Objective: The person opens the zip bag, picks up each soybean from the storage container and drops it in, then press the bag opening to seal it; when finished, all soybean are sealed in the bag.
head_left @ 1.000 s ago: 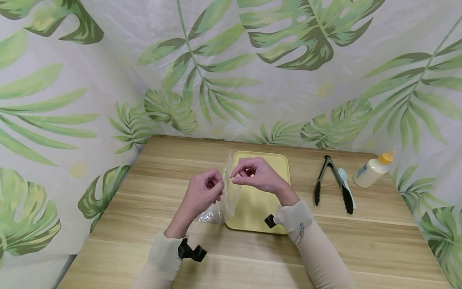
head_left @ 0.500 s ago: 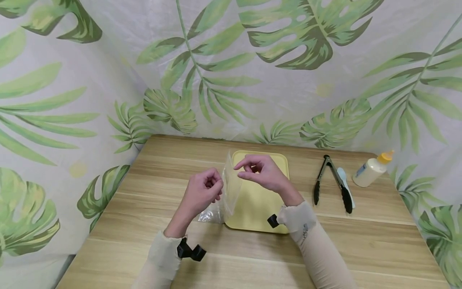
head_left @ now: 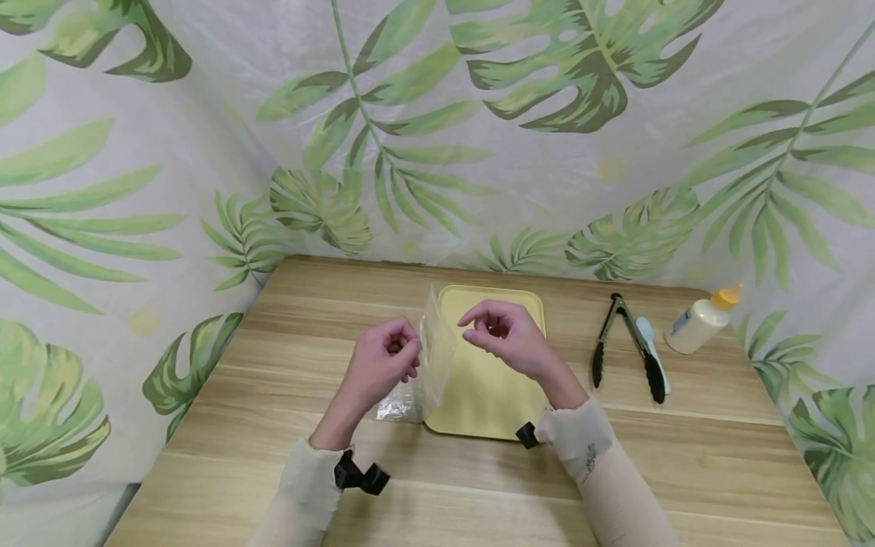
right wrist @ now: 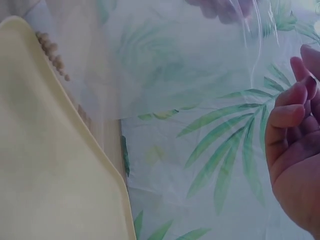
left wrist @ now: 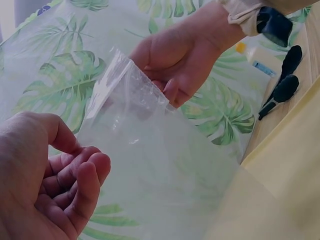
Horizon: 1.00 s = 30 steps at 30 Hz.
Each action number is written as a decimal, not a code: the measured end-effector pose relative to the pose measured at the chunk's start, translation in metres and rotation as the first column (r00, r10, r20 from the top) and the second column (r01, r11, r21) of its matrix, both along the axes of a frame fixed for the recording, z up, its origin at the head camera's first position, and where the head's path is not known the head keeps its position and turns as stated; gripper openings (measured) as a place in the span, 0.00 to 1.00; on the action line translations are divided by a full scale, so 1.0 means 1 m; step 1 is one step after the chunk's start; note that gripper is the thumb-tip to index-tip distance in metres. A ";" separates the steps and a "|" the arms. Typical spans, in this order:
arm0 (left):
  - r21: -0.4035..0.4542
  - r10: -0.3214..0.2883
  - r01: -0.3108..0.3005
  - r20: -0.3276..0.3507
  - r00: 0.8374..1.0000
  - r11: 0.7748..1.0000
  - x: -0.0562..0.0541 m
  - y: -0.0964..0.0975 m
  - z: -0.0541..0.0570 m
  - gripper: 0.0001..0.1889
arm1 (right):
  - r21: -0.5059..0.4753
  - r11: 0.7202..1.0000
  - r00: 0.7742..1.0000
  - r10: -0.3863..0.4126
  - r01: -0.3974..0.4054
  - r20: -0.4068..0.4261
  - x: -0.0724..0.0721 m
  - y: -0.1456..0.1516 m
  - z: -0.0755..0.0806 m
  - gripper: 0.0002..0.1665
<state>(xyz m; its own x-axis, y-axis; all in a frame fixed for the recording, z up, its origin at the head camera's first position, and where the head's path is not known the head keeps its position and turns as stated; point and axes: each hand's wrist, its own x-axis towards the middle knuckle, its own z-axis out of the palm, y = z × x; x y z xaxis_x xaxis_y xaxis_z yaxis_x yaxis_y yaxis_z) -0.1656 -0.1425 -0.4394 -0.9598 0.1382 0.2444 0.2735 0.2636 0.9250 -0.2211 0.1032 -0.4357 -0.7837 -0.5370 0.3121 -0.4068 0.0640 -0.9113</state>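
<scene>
My left hand (head_left: pixel 384 361) pinches the upper edge of a clear zip bag (head_left: pixel 437 353) between thumb and curled fingers. The bag hangs upright over the left side of a yellow tray (head_left: pixel 492 395). In the left wrist view the zip bag (left wrist: pixel 145 130) spreads out from the left fingertips, its zip strip at the top. My right hand (head_left: pixel 509 338) hovers above the tray, apart from the bag, thumb and forefinger parted and the other fingers loosely bent. In the right wrist view the right hand (right wrist: pixel 297 135) holds nothing.
Another clear plastic packet (head_left: pixel 399 403) lies left of the tray. Small brown round things (right wrist: pixel 52 55) show beside the tray in the right wrist view. To the right lie black-tipped tongs (head_left: pixel 625 342), a light blue spoon (head_left: pixel 652 349) and a bottle (head_left: pixel 697 327) with a yellow cap.
My right hand has drawn away from the bag to the right, and the gap between them has grown. The left hand keeps its pinch and has hardly moved.
</scene>
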 end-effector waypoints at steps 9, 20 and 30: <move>0.083 0.047 -0.042 -0.053 0.998 0.996 -0.003 0.003 0.002 0.07 | 0.034 0.997 0.998 -0.068 0.068 -0.005 0.028 0.000 -0.008 0.07; 0.215 0.151 -0.121 -0.132 0.980 0.969 -0.003 0.004 0.007 0.08 | 0.038 0.994 0.982 -0.092 0.100 -0.166 0.053 -0.024 -0.010 0.15; 0.242 0.190 -0.151 -0.145 0.971 0.958 -0.002 0.003 0.011 0.07 | -0.025 0.977 0.922 -0.208 0.212 -0.328 0.046 -0.026 -0.006 0.04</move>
